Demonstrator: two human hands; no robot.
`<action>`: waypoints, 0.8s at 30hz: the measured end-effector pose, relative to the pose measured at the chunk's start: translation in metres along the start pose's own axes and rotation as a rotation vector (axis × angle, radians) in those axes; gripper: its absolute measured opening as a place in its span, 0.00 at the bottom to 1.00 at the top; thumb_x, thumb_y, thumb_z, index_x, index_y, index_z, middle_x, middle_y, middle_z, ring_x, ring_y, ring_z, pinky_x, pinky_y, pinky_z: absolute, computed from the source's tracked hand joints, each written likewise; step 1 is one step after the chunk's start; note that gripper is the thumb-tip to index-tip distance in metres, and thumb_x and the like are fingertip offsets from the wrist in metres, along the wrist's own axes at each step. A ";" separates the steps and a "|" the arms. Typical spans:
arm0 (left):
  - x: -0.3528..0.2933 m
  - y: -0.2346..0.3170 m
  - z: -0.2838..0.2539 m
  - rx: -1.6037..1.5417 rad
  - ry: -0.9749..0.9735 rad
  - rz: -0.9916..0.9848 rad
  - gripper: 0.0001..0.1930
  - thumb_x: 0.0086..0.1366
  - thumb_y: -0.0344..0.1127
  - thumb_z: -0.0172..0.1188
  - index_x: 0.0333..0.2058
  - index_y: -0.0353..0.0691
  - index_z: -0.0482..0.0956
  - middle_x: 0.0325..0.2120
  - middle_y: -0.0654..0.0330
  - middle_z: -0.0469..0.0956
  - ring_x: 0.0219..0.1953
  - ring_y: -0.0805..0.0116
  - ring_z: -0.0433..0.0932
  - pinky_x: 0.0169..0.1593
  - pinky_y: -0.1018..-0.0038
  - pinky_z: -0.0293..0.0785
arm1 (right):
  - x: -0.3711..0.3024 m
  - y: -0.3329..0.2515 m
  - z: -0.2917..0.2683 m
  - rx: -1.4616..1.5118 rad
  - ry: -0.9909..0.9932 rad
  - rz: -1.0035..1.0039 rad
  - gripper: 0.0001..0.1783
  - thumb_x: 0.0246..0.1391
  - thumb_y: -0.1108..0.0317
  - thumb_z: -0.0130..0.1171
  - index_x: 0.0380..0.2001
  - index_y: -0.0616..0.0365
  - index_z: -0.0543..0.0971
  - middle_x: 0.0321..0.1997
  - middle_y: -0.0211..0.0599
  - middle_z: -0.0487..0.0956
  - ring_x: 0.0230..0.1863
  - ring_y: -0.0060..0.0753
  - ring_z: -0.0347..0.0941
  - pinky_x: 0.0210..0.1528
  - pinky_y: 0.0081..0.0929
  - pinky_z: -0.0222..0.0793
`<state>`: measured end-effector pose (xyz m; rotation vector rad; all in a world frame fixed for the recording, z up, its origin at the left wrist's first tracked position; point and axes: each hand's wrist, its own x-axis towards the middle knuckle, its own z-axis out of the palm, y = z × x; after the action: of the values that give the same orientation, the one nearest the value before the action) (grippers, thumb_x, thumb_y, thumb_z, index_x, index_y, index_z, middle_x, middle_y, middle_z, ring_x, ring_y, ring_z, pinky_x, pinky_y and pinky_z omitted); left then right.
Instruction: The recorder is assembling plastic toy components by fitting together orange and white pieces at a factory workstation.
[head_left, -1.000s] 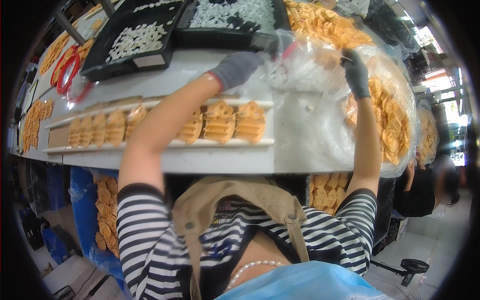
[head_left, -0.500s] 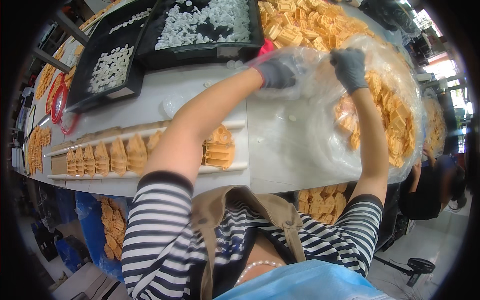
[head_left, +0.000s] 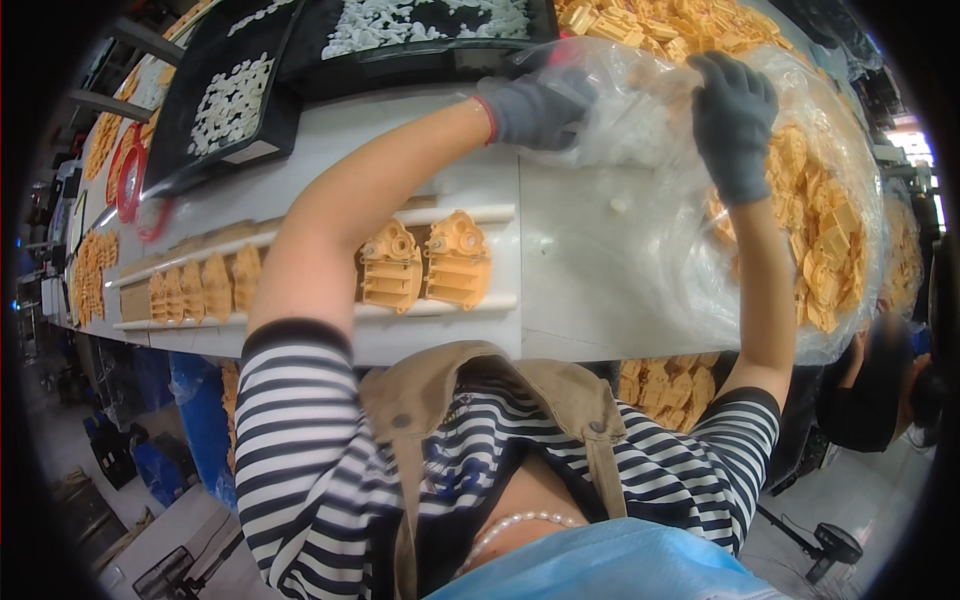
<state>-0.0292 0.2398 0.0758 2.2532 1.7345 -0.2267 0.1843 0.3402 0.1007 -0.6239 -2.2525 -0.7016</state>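
A large clear plastic bag (head_left: 650, 120) lies on the table at the right, filled with orange moulded plastic parts (head_left: 825, 235). My left hand (head_left: 540, 108), in a grey glove, is closed on a loose fold of the bag near the black tray. Farther right, my right hand (head_left: 735, 125), gloved likewise, has its fingers bent over the bag's film beside the orange parts. The film stretches between both hands. Its folds partly hide my left fingertips.
Two white rails (head_left: 470, 305) carry a row of orange parts (head_left: 458, 262); my left arm covers some. Black trays (head_left: 415, 65) of small white pieces stand behind. More orange parts (head_left: 640, 25) are heaped at the far right. Another person (head_left: 870, 390) is at the right edge.
My left hand has moved slightly left and away from me, pulling the film. My right hand has shifted right, its fist loosened somewhat. The view has shifted, showing more railed parts.
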 end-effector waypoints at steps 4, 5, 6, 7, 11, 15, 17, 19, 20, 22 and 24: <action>0.000 -0.026 0.029 0.070 0.179 0.044 0.17 0.61 0.45 0.51 0.47 0.49 0.75 0.42 0.57 0.78 0.43 0.56 0.77 0.44 0.60 0.73 | 0.007 -0.067 -0.020 0.343 0.048 -0.043 0.17 0.45 0.77 0.57 0.41 0.51 0.77 0.46 0.37 0.76 0.49 0.44 0.71 0.51 0.37 0.66; -0.002 -0.032 0.035 0.059 0.229 0.055 0.17 0.59 0.43 0.52 0.46 0.47 0.75 0.41 0.56 0.78 0.43 0.55 0.77 0.44 0.60 0.74 | 0.010 -0.082 -0.025 0.486 -0.001 -0.015 0.15 0.46 0.77 0.56 0.40 0.52 0.77 0.46 0.38 0.76 0.48 0.45 0.71 0.50 0.38 0.67; -0.005 -0.044 0.048 0.070 0.230 0.018 0.17 0.59 0.43 0.52 0.46 0.47 0.75 0.41 0.56 0.78 0.43 0.55 0.77 0.44 0.60 0.74 | 0.014 -0.100 -0.027 0.655 -0.041 -0.001 0.14 0.47 0.76 0.55 0.40 0.54 0.76 0.45 0.39 0.75 0.47 0.46 0.71 0.48 0.39 0.68; -0.005 -0.058 0.063 0.096 0.480 0.151 0.16 0.57 0.40 0.53 0.44 0.44 0.75 0.39 0.54 0.78 0.42 0.55 0.77 0.44 0.61 0.73 | 0.019 -0.116 -0.029 0.751 -0.107 0.017 0.15 0.48 0.77 0.55 0.42 0.56 0.75 0.45 0.43 0.75 0.45 0.49 0.72 0.46 0.38 0.70; 0.019 -0.046 0.085 -0.375 0.977 0.404 0.11 0.49 0.31 0.56 0.34 0.40 0.77 0.35 0.48 0.76 0.42 0.52 0.72 0.49 0.62 0.67 | 0.004 -0.139 -0.016 0.939 -0.207 0.090 0.16 0.50 0.80 0.53 0.44 0.60 0.75 0.45 0.49 0.76 0.46 0.53 0.73 0.48 0.38 0.69; 0.036 -0.061 0.126 -0.386 0.975 0.386 0.23 0.42 0.42 0.64 0.40 0.43 0.75 0.47 0.55 0.70 0.52 0.54 0.65 0.60 0.61 0.57 | 0.009 -0.174 -0.019 0.966 -0.251 -0.013 0.16 0.52 0.78 0.49 0.45 0.60 0.74 0.47 0.49 0.75 0.48 0.52 0.73 0.48 0.38 0.69; 0.047 -0.086 0.150 -0.466 0.976 0.463 0.28 0.38 0.44 0.68 0.42 0.45 0.75 0.48 0.55 0.70 0.55 0.54 0.65 0.60 0.61 0.57 | 0.022 -0.190 -0.006 0.933 -0.280 -0.030 0.15 0.53 0.76 0.49 0.46 0.59 0.73 0.47 0.48 0.75 0.48 0.52 0.72 0.48 0.38 0.68; 0.020 -0.073 0.133 -0.358 0.955 0.283 0.28 0.38 0.45 0.68 0.42 0.46 0.75 0.48 0.54 0.71 0.55 0.55 0.65 0.59 0.61 0.58 | 0.015 -0.174 0.021 0.853 -0.349 0.081 0.15 0.54 0.75 0.48 0.46 0.59 0.72 0.47 0.48 0.75 0.47 0.52 0.72 0.49 0.38 0.68; -0.002 -0.056 0.117 -0.272 0.915 0.126 0.29 0.38 0.45 0.69 0.43 0.46 0.75 0.48 0.54 0.71 0.56 0.55 0.66 0.58 0.62 0.60 | 0.008 -0.159 0.031 0.820 -0.465 0.136 0.15 0.55 0.73 0.49 0.47 0.59 0.72 0.47 0.48 0.74 0.48 0.52 0.72 0.49 0.38 0.68; -0.026 -0.046 0.093 -0.431 0.766 0.111 0.24 0.40 0.46 0.68 0.39 0.46 0.78 0.48 0.54 0.72 0.54 0.55 0.68 0.57 0.60 0.61 | 0.006 -0.155 0.029 0.756 -0.586 0.189 0.15 0.55 0.71 0.49 0.48 0.58 0.71 0.47 0.48 0.74 0.48 0.51 0.72 0.49 0.37 0.67; -0.024 -0.053 0.096 -0.294 0.785 0.158 0.21 0.42 0.46 0.66 0.36 0.46 0.79 0.42 0.54 0.76 0.48 0.55 0.73 0.51 0.60 0.67 | 0.009 -0.155 0.022 0.762 -0.678 0.225 0.21 0.55 0.68 0.53 0.52 0.58 0.69 0.51 0.50 0.73 0.52 0.53 0.70 0.52 0.37 0.66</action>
<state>-0.0815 0.1991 -0.0144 2.3802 1.7188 1.0013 0.0750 0.2413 0.0468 -0.7641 -2.7115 0.5685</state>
